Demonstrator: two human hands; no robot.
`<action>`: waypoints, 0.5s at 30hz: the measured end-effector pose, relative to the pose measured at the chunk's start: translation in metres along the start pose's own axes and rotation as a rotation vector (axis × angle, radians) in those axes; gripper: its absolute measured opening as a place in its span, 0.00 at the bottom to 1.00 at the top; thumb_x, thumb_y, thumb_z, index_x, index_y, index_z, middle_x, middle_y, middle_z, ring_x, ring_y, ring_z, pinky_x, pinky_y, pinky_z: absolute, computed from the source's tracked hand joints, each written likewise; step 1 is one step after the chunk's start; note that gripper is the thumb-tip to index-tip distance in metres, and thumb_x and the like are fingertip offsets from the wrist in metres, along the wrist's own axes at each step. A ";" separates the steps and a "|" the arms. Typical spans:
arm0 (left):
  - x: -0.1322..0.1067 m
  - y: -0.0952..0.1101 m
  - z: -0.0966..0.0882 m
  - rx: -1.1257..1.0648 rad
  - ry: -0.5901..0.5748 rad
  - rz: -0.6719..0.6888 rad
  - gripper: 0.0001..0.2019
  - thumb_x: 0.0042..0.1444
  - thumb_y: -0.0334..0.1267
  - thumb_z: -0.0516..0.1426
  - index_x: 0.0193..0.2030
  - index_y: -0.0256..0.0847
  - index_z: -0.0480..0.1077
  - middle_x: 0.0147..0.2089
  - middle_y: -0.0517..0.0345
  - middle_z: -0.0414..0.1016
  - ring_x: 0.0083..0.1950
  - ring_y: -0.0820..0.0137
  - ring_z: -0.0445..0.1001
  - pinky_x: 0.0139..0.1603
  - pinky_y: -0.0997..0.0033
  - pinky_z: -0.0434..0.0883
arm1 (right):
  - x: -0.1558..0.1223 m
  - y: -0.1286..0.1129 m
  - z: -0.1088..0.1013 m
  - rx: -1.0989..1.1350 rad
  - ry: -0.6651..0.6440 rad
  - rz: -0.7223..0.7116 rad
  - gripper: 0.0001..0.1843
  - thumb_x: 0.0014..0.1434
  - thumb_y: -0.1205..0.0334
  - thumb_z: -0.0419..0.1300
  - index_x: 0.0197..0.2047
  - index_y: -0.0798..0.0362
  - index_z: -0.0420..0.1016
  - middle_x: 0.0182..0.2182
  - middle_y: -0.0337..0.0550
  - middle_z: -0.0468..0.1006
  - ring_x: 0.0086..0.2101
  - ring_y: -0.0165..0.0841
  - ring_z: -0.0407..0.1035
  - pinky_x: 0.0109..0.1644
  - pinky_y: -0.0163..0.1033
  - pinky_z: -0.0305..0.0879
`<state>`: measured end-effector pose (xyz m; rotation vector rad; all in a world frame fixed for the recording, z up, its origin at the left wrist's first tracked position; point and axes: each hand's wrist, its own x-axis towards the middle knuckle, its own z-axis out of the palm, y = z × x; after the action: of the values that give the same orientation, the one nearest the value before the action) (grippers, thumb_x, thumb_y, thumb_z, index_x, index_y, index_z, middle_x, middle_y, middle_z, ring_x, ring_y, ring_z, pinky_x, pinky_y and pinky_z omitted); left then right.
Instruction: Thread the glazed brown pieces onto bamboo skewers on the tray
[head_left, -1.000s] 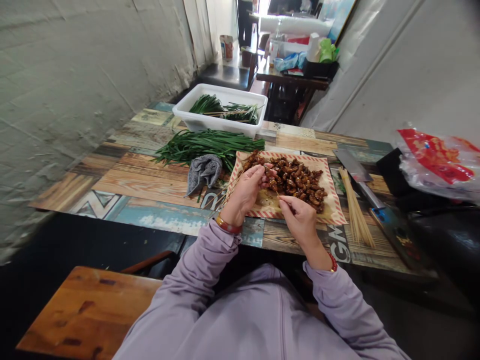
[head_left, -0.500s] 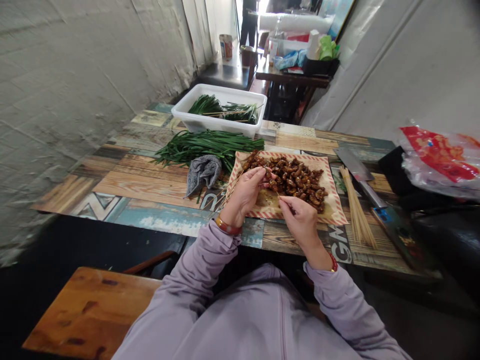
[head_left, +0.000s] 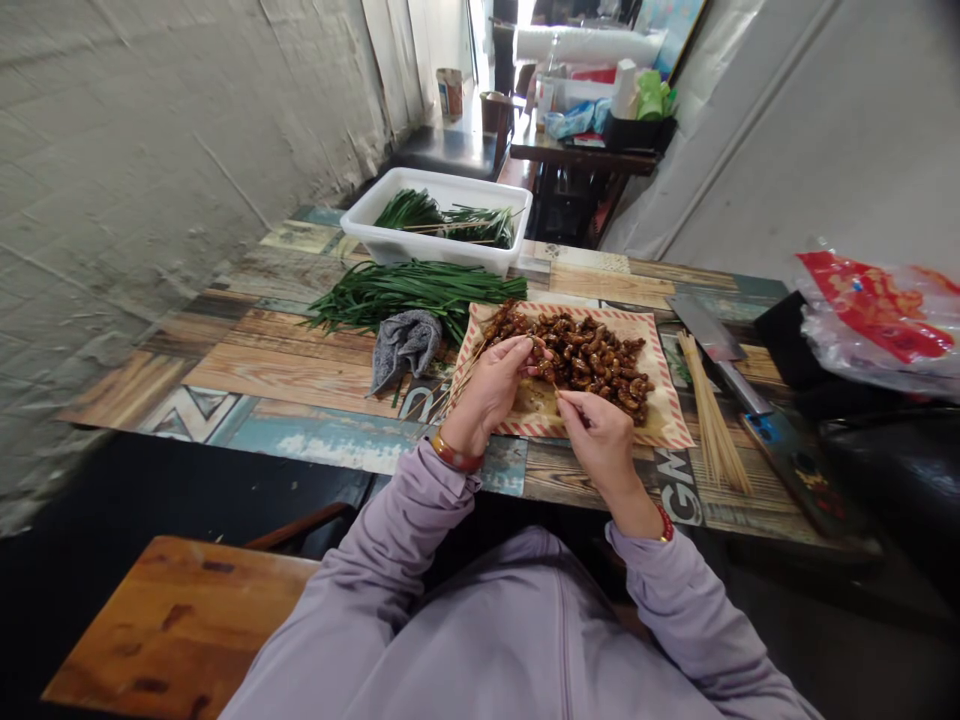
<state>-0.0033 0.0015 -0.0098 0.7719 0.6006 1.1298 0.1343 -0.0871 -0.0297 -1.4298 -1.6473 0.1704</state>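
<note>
Two bare hands, head view, over a sheet of tan paper (head_left: pixel 540 418) with a red-striped border. Left hand (head_left: pixel 501 372): thumb and fingertips pinching a glossy brown morsel (head_left: pixel 535 347). Right hand (head_left: pixel 598 428): thumb and forefinger pressed together on a slender wooden skewer (head_left: pixel 556 390), its tip close to the left fingers. One heap of sticky, lumpy brown pieces (head_left: pixel 600 362), on the paper just beyond both hands. One sheaf of straight, pale bamboo sticks (head_left: pixel 709 415), right of the paper; beside it, one flat-bladed metal cleaver (head_left: pixel 705 325). One crumpled grey cloth (head_left: pixel 407 345), nubby, left. One mound of long green blades (head_left: pixel 420 292), behind the cloth. One translucent white plastic tub (head_left: pixel 431 246), rectangular, holding more greens. Tabletop (head_left: pixel 300 368): patchwork plank pattern.
</note>
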 end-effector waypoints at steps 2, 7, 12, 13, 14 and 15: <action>0.000 0.000 0.000 -0.005 0.001 0.007 0.11 0.49 0.42 0.65 0.32 0.35 0.74 0.32 0.56 0.76 0.33 0.76 0.72 0.33 0.78 0.64 | 0.000 0.001 0.000 0.003 0.002 -0.007 0.11 0.62 0.61 0.55 0.38 0.51 0.80 0.34 0.43 0.82 0.34 0.33 0.77 0.43 0.39 0.73; -0.001 0.001 0.001 0.011 0.002 -0.004 0.12 0.49 0.43 0.65 0.34 0.35 0.74 0.33 0.55 0.77 0.34 0.75 0.72 0.34 0.77 0.65 | -0.001 0.002 0.000 0.009 0.002 0.004 0.12 0.63 0.59 0.54 0.38 0.50 0.79 0.35 0.43 0.82 0.35 0.34 0.77 0.43 0.40 0.74; 0.000 0.006 -0.001 -0.022 0.013 -0.025 0.17 0.49 0.46 0.64 0.41 0.36 0.73 0.38 0.52 0.78 0.36 0.75 0.72 0.36 0.76 0.66 | -0.002 0.001 -0.001 0.005 0.011 -0.008 0.12 0.63 0.59 0.54 0.38 0.50 0.79 0.35 0.43 0.83 0.35 0.34 0.77 0.41 0.39 0.74; 0.001 0.007 -0.002 -0.042 0.028 -0.013 0.17 0.50 0.46 0.64 0.41 0.37 0.73 0.39 0.52 0.78 0.35 0.75 0.72 0.36 0.76 0.66 | -0.002 0.001 -0.001 0.000 0.011 -0.017 0.12 0.63 0.59 0.54 0.38 0.50 0.79 0.35 0.43 0.83 0.34 0.34 0.77 0.41 0.39 0.74; 0.002 0.008 -0.003 -0.061 0.044 0.001 0.16 0.50 0.46 0.63 0.41 0.38 0.73 0.39 0.53 0.78 0.35 0.76 0.72 0.36 0.76 0.67 | -0.003 0.001 -0.001 -0.007 0.010 -0.029 0.11 0.63 0.60 0.55 0.38 0.51 0.79 0.35 0.43 0.83 0.34 0.33 0.77 0.40 0.38 0.74; 0.003 0.009 -0.005 -0.076 0.057 0.012 0.16 0.50 0.47 0.63 0.41 0.38 0.72 0.40 0.53 0.78 0.35 0.75 0.72 0.37 0.75 0.67 | -0.003 0.001 -0.001 -0.017 0.007 -0.043 0.11 0.63 0.61 0.55 0.38 0.51 0.79 0.34 0.43 0.83 0.34 0.33 0.77 0.40 0.38 0.74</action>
<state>-0.0108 0.0071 -0.0059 0.6809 0.5979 1.1825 0.1358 -0.0898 -0.0316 -1.4046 -1.6761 0.1273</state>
